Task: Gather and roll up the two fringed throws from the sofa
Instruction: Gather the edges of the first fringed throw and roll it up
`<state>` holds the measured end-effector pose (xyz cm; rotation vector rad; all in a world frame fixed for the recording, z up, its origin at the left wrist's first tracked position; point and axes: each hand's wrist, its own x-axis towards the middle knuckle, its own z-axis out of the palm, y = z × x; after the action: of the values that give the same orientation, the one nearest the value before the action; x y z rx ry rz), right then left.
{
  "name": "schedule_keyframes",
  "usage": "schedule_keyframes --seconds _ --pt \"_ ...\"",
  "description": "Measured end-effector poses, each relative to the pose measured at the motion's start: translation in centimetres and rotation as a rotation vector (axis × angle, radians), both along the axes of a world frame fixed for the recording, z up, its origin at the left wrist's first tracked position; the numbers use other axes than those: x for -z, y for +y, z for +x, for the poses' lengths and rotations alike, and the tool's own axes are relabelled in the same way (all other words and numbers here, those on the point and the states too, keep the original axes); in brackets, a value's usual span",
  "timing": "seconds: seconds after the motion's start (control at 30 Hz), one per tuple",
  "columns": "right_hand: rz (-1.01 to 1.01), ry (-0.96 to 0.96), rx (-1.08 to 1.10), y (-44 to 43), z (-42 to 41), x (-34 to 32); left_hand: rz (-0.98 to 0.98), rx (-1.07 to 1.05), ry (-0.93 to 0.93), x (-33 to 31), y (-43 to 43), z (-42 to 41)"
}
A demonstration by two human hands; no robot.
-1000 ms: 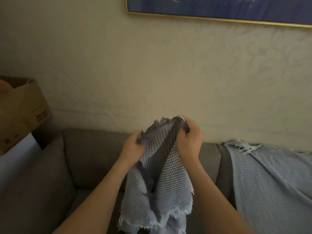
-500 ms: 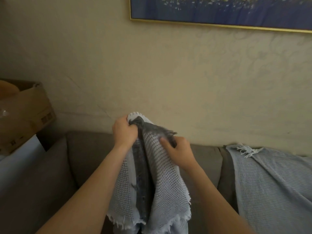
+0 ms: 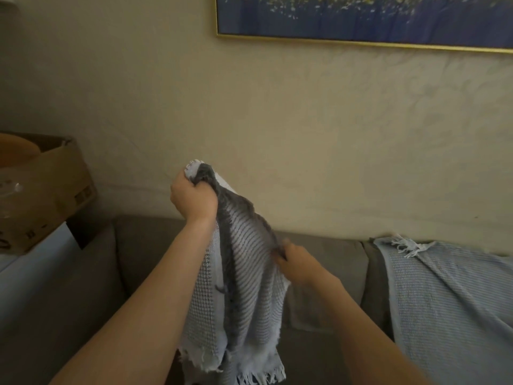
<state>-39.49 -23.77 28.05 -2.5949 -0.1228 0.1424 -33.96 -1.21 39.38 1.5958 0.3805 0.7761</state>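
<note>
Item one, first throw (image 3: 249, 273): off the sofa (image 3: 144, 245), hanging bunched in the air in front of it, fringe at the bottom; gathered, not yet rolled. My left hand (image 3: 193, 197) is fisted tight round its top corner. My right hand (image 3: 298, 262), blurred, seems to pinch the dark side edge lower down. Item two, second throw (image 3: 449, 301): draped over the sofa back and seat at the right, untouched, well apart from both hands. Tally as I judge it: one throw lifted, none rolled, so under halfway.
</note>
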Motion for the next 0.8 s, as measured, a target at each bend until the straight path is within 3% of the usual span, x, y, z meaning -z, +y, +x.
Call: schedule_keyframes --seconds 0.07,0.13,0.17,0.27,0.4,0.47,0.57,0.67,0.8 --pt "-0.168 -0.184 0.239 -0.9 0.2 -0.4 -0.021 -0.027 0.023 0.2 0.0 -0.2" --pt "-0.015 -0.400 0.393 -1.2 -0.3 -0.3 -0.045 -0.048 0.022 0.5 0.0 -0.3" --pt "0.077 -0.464 0.363 -1.2 -0.7 -0.1 -0.058 -0.055 0.018 0.7 0.1 -0.3" --pt "0.285 -0.388 0.134 -1.5 -1.4 1.6 -0.094 -0.061 0.023 0.9 0.3 -0.3" --pt "0.386 -0.464 0.270 -1.8 -2.5 3.8 -0.102 -0.006 -0.004 0.9 -0.1 -0.6" --pt "0.317 -0.522 0.302 -1.6 -3.1 4.0 -0.139 0.027 0.001 0.8 -0.7 -0.8" --pt "-0.031 -0.653 0.169 -1.2 -3.7 4.5 -0.184 0.067 -0.022 0.5 -1.6 -1.1" --pt "-0.254 -0.532 0.051 -1.2 -3.5 5.6 -0.204 0.103 -0.033 0.2 -2.1 -1.0" --pt "-0.077 -0.237 0.019 0.1 -2.7 6.1 -0.208 0.140 -0.016 0.4 -2.8 -1.1"
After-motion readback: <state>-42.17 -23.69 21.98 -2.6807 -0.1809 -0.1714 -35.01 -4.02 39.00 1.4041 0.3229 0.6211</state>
